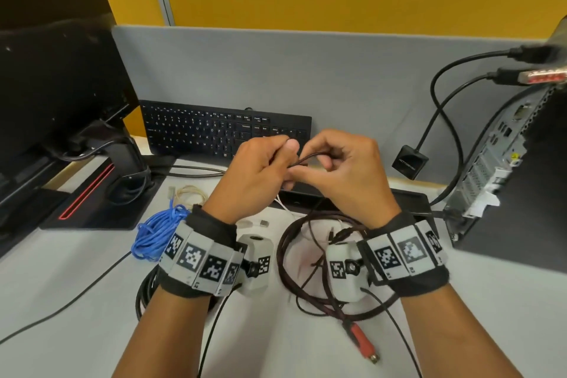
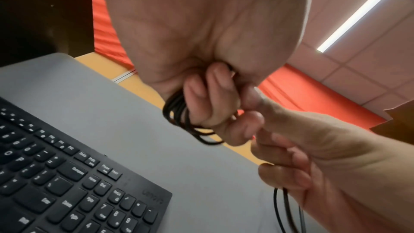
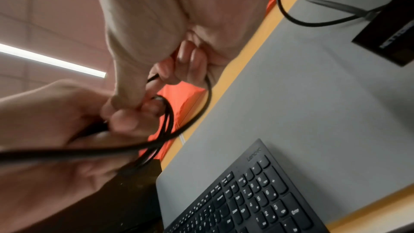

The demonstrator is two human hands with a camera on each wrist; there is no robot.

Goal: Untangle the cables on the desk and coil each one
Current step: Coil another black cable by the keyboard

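Observation:
Both my hands are raised over the desk in front of the keyboard. My left hand (image 1: 276,159) grips a small bundle of thin black cable loops (image 2: 179,114), fingers curled round them. My right hand (image 1: 331,159) pinches the same black cable (image 1: 306,159) close beside the left hand, and two strands (image 2: 282,206) hang below it. On the desk below lie a coiled blue cable (image 1: 156,230), a beige coil (image 1: 190,193), a loose dark braided cable (image 1: 288,255) with a red plug (image 1: 362,341), and a black coil (image 1: 144,291) partly hidden under my left wrist.
A black keyboard (image 1: 224,132) lies just behind my hands. A monitor (image 1: 52,77) on its stand fills the left. A PC tower (image 1: 506,169) with plugged cables stands at the right, a small black box (image 1: 409,161) beside it. A grey partition (image 1: 306,70) closes the back.

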